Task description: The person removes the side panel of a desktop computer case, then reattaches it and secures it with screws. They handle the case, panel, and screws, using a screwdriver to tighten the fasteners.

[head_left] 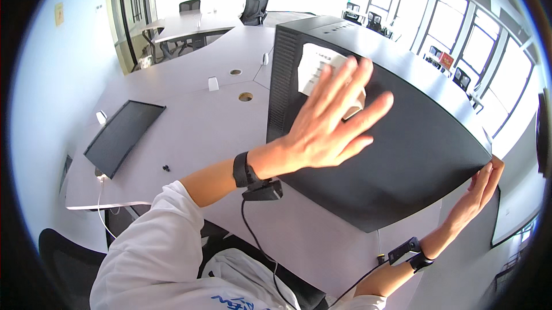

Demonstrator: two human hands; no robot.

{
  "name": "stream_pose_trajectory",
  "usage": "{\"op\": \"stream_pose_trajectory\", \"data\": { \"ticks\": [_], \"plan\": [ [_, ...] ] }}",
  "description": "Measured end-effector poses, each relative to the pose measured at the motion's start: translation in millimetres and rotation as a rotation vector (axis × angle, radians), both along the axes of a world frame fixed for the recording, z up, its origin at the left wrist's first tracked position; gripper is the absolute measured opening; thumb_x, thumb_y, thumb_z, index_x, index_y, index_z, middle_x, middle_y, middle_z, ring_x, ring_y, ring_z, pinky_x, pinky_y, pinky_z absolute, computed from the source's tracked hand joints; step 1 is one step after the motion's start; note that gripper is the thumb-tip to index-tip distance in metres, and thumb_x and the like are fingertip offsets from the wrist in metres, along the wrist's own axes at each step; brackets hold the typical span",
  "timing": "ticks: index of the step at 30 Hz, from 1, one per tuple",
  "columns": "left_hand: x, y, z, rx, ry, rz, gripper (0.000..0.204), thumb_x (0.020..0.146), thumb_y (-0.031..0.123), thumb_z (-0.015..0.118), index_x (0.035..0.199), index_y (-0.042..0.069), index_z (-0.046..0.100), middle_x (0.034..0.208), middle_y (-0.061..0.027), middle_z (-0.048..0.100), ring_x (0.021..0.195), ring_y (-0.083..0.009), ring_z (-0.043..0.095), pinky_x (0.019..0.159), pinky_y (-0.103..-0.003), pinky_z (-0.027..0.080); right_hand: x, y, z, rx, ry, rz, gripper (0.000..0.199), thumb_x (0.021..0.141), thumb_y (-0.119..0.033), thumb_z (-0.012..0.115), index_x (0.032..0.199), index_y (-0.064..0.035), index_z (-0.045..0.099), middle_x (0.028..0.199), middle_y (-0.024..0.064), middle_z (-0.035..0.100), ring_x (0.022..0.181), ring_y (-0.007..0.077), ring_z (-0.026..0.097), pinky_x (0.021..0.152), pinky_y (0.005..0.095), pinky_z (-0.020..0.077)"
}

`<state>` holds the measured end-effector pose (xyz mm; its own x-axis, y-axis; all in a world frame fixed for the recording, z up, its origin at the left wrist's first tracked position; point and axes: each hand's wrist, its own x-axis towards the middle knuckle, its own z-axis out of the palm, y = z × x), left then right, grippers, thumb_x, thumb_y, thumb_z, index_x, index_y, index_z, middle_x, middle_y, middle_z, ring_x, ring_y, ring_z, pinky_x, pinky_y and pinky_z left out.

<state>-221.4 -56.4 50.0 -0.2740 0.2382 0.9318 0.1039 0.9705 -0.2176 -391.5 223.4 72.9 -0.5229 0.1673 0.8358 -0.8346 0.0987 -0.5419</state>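
A large black computer case (397, 155) stands on the desk in front of me, its broad side panel facing me. On that panel is a white printed sheet (313, 66), partly covered by my fingers. My left hand (330, 123) is over the sheet and panel with fingers spread; whether it touches the surface I cannot tell. At the case's lower right corner, the fingers of my right hand (477, 189) are bent around the edge, and its thumb is mostly hidden.
The pale desk (190, 149) carries a dark flat monitor (125, 137) at left and a tiny black object (166, 168). Round cable holes (245, 97) sit behind. A black chair (69, 264) stands at lower left. Cables (256, 241) hang from my wrist devices.
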Motion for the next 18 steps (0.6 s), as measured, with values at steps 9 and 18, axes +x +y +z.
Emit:
{"op": "stream_pose_trajectory", "data": {
  "ticks": [9, 18],
  "plan": [
    [52, -19, -59, 0.143, -0.308, 0.041, 0.079, 0.086, 0.037, 0.08, 0.157, 0.032, 0.047, 0.168, -0.0326, 0.017, 0.156, -0.0504, 0.017, 0.119, -0.072, 0.02, -37, 24, -4, 0.242, 0.314, -0.082, 0.027, 0.115, -0.024, 0.041, 0.11, -0.0022, 0.055, 0.083, -0.003, 0.035, 0.076, 0.0078, 0.031, 0.072, 0.0239, 0.0277],
    [44, -43, -68, 0.082, -0.24, 0.201, 0.094, 0.075, 0.05, 0.084, 0.158, 0.042, 0.041, 0.171, -0.0153, 0.025, 0.158, -0.0334, 0.024, 0.122, -0.067, 0.02, -49, 17, -17, -0.171, 0.041, 0.035, 0.05, 0.111, -0.031, 0.055, 0.147, 0.0043, 0.055, 0.101, -0.0005, 0.062, 0.081, 0.0037, 0.044, 0.07, 0.0205, 0.0334]
  ]
}}
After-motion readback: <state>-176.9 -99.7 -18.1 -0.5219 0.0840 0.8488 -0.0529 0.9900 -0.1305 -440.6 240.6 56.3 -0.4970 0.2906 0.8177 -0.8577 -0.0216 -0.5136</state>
